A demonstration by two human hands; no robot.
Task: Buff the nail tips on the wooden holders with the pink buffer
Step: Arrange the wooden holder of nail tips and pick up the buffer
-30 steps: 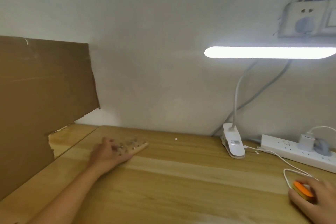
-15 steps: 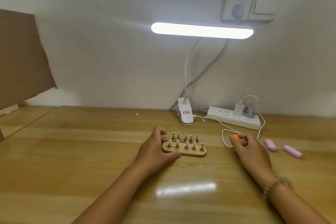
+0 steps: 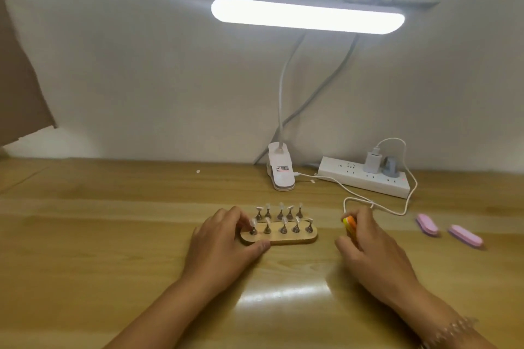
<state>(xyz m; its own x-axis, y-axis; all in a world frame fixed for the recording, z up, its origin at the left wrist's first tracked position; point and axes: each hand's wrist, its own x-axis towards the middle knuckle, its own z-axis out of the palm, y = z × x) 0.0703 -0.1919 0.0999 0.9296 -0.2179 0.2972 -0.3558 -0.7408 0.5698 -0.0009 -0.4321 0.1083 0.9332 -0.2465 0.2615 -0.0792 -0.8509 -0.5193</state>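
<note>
Big wooden table (image 3: 113, 235) against a pale wall, lit bar lamp (image 3: 307, 15) hanging over the middle, and a bit of brown cardboard (image 3: 19, 88) at the far left. At the back sits a white power strip (image 3: 365, 178) with the lamp's clip base (image 3: 280, 176) just left of it.

Left hand (image 3: 224, 244) grips the left end of the wooden holders (image 3: 295, 238), thumb along the front edge and fingers curled over the back. The two holders lie side by side, one behind the other, long axis left to right across the table.

Right hand (image 3: 371, 249) is well apart from the left one, curled round an orange block (image 3: 350, 224), with a bracelet (image 3: 450, 331) on the wrist. A white cable (image 3: 397, 211) loops just behind its knuckles.

The pink buffer (image 3: 427, 224) lies flat on the table to the right of that hand, not touched, long axis running from far-left to near-right. A second pink buffer (image 3: 466, 236) lies just beside it, angled about the same way.

Nail tips (image 3: 252, 221) stand on little metal pegs, five per holder, pointing up.
</note>
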